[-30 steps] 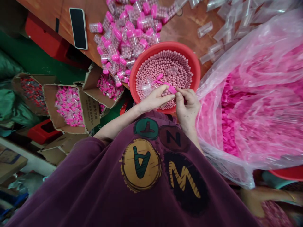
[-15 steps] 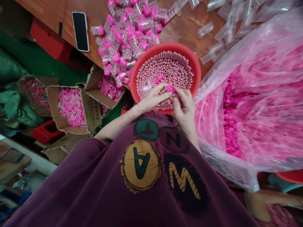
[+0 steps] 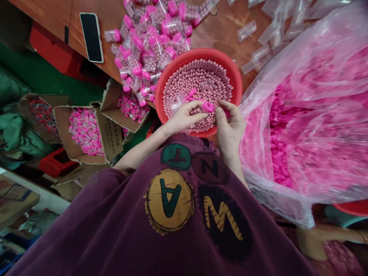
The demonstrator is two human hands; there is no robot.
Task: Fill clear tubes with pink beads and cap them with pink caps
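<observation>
My left hand (image 3: 185, 118) is closed around a small clear tube of pink beads with a bright pink cap (image 3: 208, 107) on its end, pointing right. Just right of the cap is my right hand (image 3: 230, 124), its thumb and fingers curled together. Pink plastic (image 3: 227, 114), apparently another cap, shows between those fingers. Both hands are over the near side of a red basin (image 3: 236, 82) full of pale pink beads (image 3: 198, 73). A loose pink cap (image 3: 192, 92) lies on the beads beside clear plastic.
Filled, capped tubes (image 3: 152, 42) are heaped behind the basin, near a phone (image 3: 92, 37). Empty clear tubes (image 3: 246, 30) lie at the back right. A big plastic bag of pink caps (image 3: 280, 153) stands right. Cardboard boxes (image 3: 110, 134) sit left. Another person's arm (image 3: 330, 232) shows lower right.
My right hand has drawn away to the right from the capped tube, which stays in my left hand. The whole view has shifted slightly.
</observation>
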